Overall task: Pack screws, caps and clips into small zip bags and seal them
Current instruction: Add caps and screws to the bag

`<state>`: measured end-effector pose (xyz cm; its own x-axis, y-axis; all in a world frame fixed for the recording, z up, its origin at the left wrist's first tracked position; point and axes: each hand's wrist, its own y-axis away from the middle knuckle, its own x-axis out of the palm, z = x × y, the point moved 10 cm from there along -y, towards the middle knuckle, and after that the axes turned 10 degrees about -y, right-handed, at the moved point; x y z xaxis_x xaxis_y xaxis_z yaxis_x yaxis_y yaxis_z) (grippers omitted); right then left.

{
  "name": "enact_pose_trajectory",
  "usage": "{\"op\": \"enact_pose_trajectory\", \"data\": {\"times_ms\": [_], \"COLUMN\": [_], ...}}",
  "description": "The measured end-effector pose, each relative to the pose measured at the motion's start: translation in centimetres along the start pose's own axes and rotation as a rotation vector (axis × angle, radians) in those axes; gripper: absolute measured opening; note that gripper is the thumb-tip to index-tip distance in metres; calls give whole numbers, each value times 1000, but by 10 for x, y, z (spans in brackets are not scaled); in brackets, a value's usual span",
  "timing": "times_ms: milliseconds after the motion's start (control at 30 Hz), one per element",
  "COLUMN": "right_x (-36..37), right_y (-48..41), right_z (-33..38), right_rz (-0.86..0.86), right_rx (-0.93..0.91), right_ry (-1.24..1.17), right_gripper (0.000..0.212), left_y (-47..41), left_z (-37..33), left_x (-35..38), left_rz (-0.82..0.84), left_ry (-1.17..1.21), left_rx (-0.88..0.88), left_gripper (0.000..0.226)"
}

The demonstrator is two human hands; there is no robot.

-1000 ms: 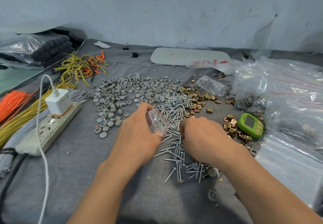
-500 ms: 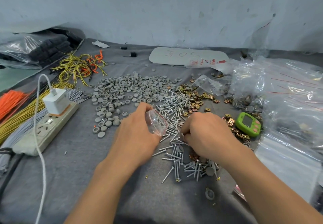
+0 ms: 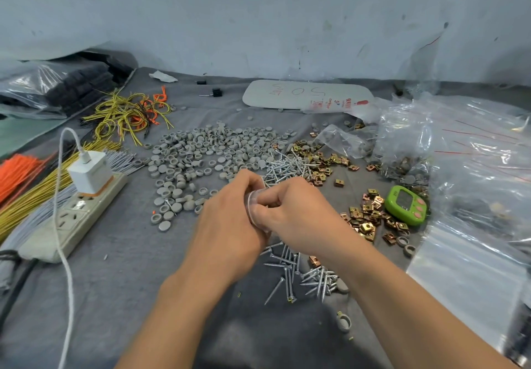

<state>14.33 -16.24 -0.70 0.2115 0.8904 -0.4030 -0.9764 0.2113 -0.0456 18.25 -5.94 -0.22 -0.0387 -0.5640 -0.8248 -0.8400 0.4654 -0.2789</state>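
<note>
**Both grips pinched on one small zip bag**

The left hand (image 3: 230,225) and right hand (image 3: 296,216) meet above the middle of the tabletop (image 3: 129,268). Each grip is closed on the small zip bag (image 3: 252,210), a clear bag held up between them. The left fingers curl round its far side and the right thumb and fingers pinch its near edge. What is inside the bag cannot be made out.

Nearest the camera, a lone grey ring (image 3: 343,322) lies on the grey cloth. Just beyond it, silver screws (image 3: 290,268) are scattered under the right wrist. To the right sit brass clips (image 3: 367,219), with a green device (image 3: 405,204) that has a small screen and pink buttons beside them. A flat stack of clear bags (image 3: 465,268) lies at the right edge.

To the left, a white charger (image 3: 89,171) is plugged into a power strip (image 3: 71,222), with yellow wires (image 3: 28,196) and orange cable ties (image 3: 14,167) alongside.

Beyond the hands lie more screws, a wide spread of grey caps (image 3: 207,150) and more clips. Further back are loose looped yellow wire pieces (image 3: 126,115), a bag of black parts (image 3: 57,86) and a white board (image 3: 304,94) with red writing near the wall.
</note>
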Motion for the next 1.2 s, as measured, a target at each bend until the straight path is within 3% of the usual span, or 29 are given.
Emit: {"op": "enact_pose_trajectory", "data": {"times_ms": [100,233,300,400,600,767,867,967,1067,1200], "right_x": [-4,-39,-49,-41,-29,-41,-56,-66,-60,-40], "right_y": [1,1,4,10,14,14,16,19,22,26], "right_z": [0,-12,-17,-33,-36,-30,-22,-8,8,38], "right_rz": [10,-210,-215,-43,12,-75,-210,-353,-368,-324], "right_rx": [-15,20,62,182,193,148,99,-60,-192,-401], "right_ry": [-26,-57,167,645,816,792,685,425,116,191], "right_gripper": [19,10,8,8,5,22,35,26,13,15], "left_y": [0,-1,0,0,1,0,-1,-1,-1,-1], "left_z": [3,9,14,20,23,21,24,27,20,-2], "left_x": [-6,-19,-27,-36,-39,-36,-36,-39,-32,-16], "left_rz": [-37,-109,-150,-206,-220,-209,-213,-231,-192,-105], "left_ry": [33,63,76,69,83,60,62,90,65,35], "left_rx": [-5,-52,-94,-130,-164,-155,-165,-189,-160,-33], "left_gripper": [39,33,32,31,28,28,31,31,36,46]}}
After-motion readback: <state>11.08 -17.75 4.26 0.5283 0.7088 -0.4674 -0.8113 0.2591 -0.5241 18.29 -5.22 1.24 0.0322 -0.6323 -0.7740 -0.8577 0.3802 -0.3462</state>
